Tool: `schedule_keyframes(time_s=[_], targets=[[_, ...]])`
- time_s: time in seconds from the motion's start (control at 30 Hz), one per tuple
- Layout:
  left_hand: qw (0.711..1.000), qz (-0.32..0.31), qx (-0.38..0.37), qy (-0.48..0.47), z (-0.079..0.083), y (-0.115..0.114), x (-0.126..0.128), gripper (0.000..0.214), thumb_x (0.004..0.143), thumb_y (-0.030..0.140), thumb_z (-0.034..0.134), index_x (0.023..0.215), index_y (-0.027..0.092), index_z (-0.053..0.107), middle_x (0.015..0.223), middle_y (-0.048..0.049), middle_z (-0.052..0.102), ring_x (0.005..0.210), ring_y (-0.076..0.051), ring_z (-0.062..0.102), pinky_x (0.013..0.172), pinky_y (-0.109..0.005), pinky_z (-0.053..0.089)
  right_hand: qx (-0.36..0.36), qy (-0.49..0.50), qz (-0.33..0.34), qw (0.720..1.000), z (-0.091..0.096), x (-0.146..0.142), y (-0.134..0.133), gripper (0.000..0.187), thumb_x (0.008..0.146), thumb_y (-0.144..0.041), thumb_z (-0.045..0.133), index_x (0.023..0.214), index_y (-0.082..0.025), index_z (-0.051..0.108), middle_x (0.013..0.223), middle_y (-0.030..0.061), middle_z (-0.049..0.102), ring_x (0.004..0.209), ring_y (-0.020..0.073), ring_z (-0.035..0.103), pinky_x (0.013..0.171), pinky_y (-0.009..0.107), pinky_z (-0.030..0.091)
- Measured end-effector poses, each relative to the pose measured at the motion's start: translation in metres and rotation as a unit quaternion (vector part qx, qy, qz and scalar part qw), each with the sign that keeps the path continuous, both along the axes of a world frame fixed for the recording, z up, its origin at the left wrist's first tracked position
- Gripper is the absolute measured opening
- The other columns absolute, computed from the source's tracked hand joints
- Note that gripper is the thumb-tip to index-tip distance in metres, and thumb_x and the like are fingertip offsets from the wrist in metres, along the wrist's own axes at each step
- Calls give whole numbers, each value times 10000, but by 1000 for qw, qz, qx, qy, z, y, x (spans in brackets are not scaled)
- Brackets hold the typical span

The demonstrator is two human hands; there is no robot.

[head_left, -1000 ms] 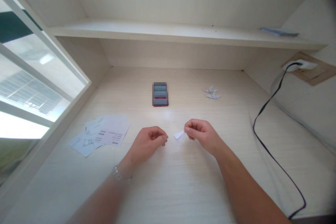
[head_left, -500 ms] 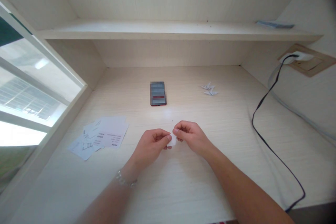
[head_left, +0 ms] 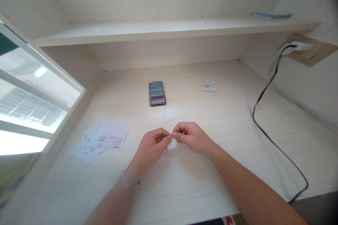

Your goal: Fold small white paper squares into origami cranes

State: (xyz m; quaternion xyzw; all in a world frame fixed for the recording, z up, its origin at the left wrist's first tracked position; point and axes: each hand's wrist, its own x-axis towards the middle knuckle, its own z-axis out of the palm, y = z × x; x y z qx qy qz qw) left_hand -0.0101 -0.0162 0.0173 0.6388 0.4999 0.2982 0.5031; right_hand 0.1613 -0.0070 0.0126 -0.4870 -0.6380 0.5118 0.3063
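Note:
A small piece of white folded paper [head_left: 172,144] is pinched between my two hands, low over the middle of the desk. My left hand [head_left: 155,146] is closed on its left upper edge, thumb against fingers. My right hand [head_left: 190,137] is closed on it from the right, its fingertips touching those of the left. The fingers cover most of the paper, so its fold lines do not show. Beyond my hands to the right lie two small folded paper cranes [head_left: 210,89]. Printed white paper sheets [head_left: 113,130] overlap on the desk to the left.
A phone-like dark object [head_left: 157,93], its face blurred, lies beyond my hands. A black cable [head_left: 266,142] runs from the wall socket [head_left: 307,51] down the desk's right side. Above the back is a shelf [head_left: 179,31] with a flat bluish item [head_left: 271,15]. A window is at left.
My fingertips have come together at the paper's top, and the paper now hangs slightly lower below them. The camera view has tilted a little.

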Motion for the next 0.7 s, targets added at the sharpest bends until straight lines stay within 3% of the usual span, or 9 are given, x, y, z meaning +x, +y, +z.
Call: schedule_keyframes(time_s=[0.43, 0.6, 0.7], targets=[[1000, -9, -23, -2, -2, 1, -9, 115, 735, 209, 507, 714, 150, 604, 639, -19, 634, 601, -136, 592, 588, -249, 462, -42, 76, -35, 996, -3, 8, 7, 179, 733, -304, 589, 686, -134, 618, 545, -6, 546, 508, 101, 487, 504, 232, 383], [999, 4, 8, -47, -1, -2, -4, 259, 718, 213, 584, 968, 155, 616, 873, -64, 666, 766, -152, 612, 706, -268, 488, -62, 99, -53, 992, 0, 9, 8, 205, 719, -330, 619, 699, -126, 628, 553, 1, 565, 504, 100, 500, 496, 231, 393], [999, 4, 19, -29, -2, -4, -1, 296, 734, 221, 585, 1024, 174, 623, 850, -49, 675, 732, -141, 610, 703, -266, 494, -78, 119, -58, 988, -2, 5, 8, 246, 711, -371, 632, 721, -126, 630, 559, -2, 565, 491, 92, 495, 486, 227, 396]])
